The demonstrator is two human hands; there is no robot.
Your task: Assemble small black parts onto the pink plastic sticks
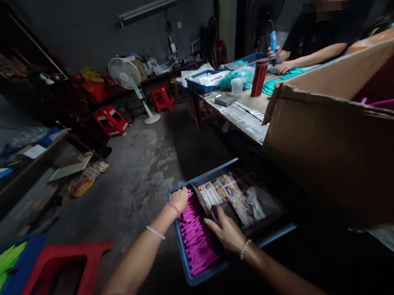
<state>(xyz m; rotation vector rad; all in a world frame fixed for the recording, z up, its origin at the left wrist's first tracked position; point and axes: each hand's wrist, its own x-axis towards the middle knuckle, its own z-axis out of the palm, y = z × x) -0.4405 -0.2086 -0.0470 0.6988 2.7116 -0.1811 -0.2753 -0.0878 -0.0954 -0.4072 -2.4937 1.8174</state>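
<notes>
A blue plastic tray (190,275) sits low in front of me. Purple, glossy strip-like pieces (199,240) lie packed in a row along its left side; their exact kind is unclear. At the far left corner, my left hand (180,200) is closed on the far end of that row, fingertips partly hidden. My right hand (229,234) reaches in over the middle, thumb apart from the fingers, beside the purple row. Its fingers rest at a dark flat object (232,212) in shadow. Printed paper or card (220,189) with small pictures lines the tray's right part, beside clear plastic (259,201).
A large cardboard box (341,154) stands close on the right. Behind it, a person holds a blue tool (273,41) at a worktable (249,118) with turquoise pieces (280,84). A red stool (56,267) and green pieces (5,267) are at lower left; a white fan (125,73) stands farther back.
</notes>
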